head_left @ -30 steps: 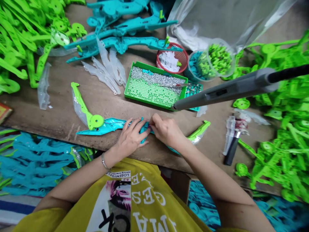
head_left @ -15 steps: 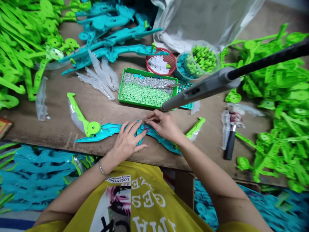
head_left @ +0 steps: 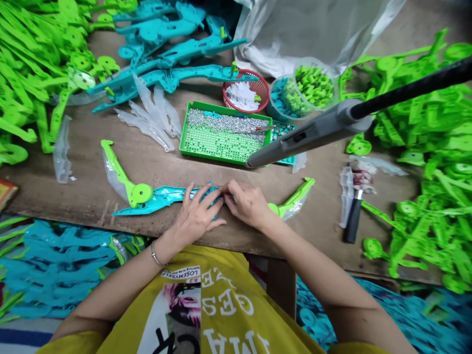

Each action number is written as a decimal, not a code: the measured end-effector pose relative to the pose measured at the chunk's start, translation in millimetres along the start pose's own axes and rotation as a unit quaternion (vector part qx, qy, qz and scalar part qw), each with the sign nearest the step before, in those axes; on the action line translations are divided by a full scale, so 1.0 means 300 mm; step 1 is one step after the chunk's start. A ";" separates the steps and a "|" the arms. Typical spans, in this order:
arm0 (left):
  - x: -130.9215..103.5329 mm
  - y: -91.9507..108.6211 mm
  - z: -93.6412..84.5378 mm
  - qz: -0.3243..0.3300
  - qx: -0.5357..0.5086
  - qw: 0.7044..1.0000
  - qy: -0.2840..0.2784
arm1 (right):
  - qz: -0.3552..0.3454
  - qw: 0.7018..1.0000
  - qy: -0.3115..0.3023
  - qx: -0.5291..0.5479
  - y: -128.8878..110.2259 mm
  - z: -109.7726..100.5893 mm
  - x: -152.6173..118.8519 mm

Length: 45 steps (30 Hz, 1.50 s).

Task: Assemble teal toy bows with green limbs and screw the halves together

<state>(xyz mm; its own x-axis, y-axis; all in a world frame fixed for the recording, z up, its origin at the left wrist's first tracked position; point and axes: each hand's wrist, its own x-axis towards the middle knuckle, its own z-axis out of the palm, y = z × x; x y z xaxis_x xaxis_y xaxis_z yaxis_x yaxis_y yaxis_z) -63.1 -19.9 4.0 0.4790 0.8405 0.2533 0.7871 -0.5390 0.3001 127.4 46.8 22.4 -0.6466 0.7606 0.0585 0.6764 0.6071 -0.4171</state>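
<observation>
A long blue plastic frame (head_left: 165,195) lies on the table in front of me, with a green arm (head_left: 121,169) at its left end and another green arm (head_left: 297,197) at its right. My left hand (head_left: 196,212) rests with spread fingers on the middle of the frame. Beside it, my right hand (head_left: 245,202) has its fingers pinched together at the frame's centre; whatever is between them is too small or hidden to name. My right hand covers part of the frame's right half.
A green tray (head_left: 217,155) of small metal pieces lies ahead, below a grey screwdriver-like tool (head_left: 306,135). Behind are a red basket (head_left: 263,91) and tubs of small parts. Green parts (head_left: 424,211) pile up right and left. A black-handled tool (head_left: 353,216) lies right.
My right hand has shifted slightly down and closer to my left hand, now covering more of the frame's centre. My left hand has stayed nearly in place.
</observation>
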 end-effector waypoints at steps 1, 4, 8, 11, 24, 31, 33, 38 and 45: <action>0.000 0.000 0.002 0.009 0.005 1.000 0.003 | 0.000 1.000 0.005 0.011 0.001 0.000 0.000; -0.002 -0.002 0.004 0.029 0.015 0.999 -0.005 | 0.018 0.996 0.026 0.078 0.005 -0.005 0.003; -0.006 -0.002 0.002 0.043 0.028 0.999 -0.014 | 0.071 0.985 0.028 0.156 0.008 -0.022 0.001; -0.004 0.000 -0.003 0.051 0.041 0.998 -0.016 | 0.086 0.980 0.017 0.181 0.012 -0.036 0.000; -0.001 -0.009 -0.019 0.073 0.074 0.993 -0.050 | 0.138 0.964 0.085 0.211 0.066 -0.118 -0.071; 0.007 -0.008 -0.019 0.082 0.072 0.994 -0.023 | 0.085 0.988 0.108 0.072 0.025 -0.132 -0.154; 0.007 -0.008 -0.018 0.083 0.072 0.994 -0.021 | 0.085 0.988 0.114 0.060 0.019 -0.125 -0.161; 0.004 -0.009 -0.016 0.083 0.066 0.994 -0.020 | 0.113 0.984 0.119 0.077 0.011 -0.119 -0.168; 0.004 -0.009 -0.019 0.083 0.070 0.994 -0.019 | 0.150 0.981 0.106 0.067 -0.012 -0.098 -0.177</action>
<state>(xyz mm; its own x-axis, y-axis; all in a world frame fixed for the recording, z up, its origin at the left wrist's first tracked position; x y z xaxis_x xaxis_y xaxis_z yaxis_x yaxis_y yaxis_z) -66.6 -17.7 8.7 0.6192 0.7436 0.2522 0.7412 -0.6595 0.1248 169.7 11.1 47.5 -0.3276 0.9399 0.0966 0.7638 0.3236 -0.5585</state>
